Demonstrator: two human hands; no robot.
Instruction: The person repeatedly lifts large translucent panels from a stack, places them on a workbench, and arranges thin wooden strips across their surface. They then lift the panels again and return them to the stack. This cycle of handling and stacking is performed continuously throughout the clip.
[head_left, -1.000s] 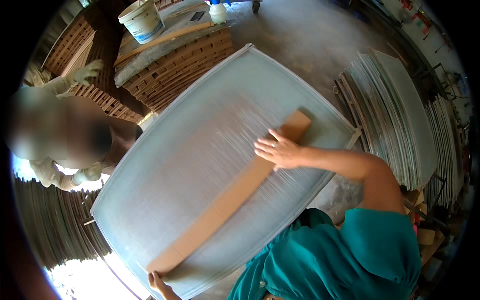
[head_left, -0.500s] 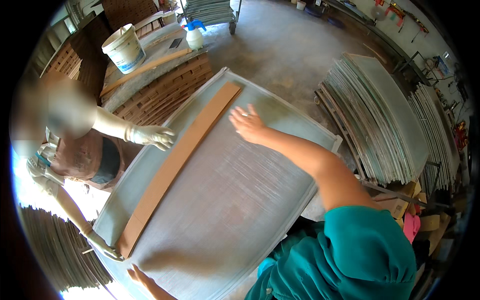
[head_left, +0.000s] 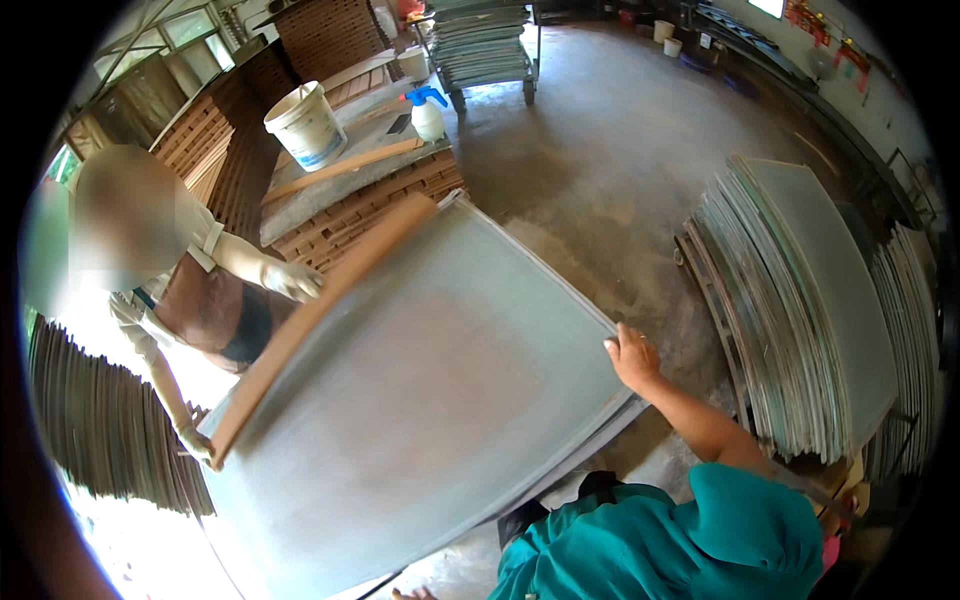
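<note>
A large grey framed mesh panel [head_left: 430,400] lies slanted in front of me, with another frame edge showing beneath its right side. My right hand [head_left: 634,360] is closed around the panel's right corner, thumb on top. Of my left hand [head_left: 415,594] only a sliver shows at the bottom edge, near the panel's near side; whether it is open or closed is hidden. Along the panel's far left side, a co-worker's gloved hands, one [head_left: 292,281] near its middle and one [head_left: 197,446] at its lower end, hold a long brown board [head_left: 325,315].
Beyond the panel, a bucket [head_left: 305,128] and a spray bottle [head_left: 427,118] stand on a stack of brown boards [head_left: 375,205]. Upright stacked panels [head_left: 790,300] line the right, more panels [head_left: 95,415] the left. A loaded wheeled cart [head_left: 480,50] stands at the back.
The brown board has shifted to the panel's far left edge and tipped up in the co-worker's hands. My right hand has moved from above the panel to its right corner; my left dropped nearly from view.
</note>
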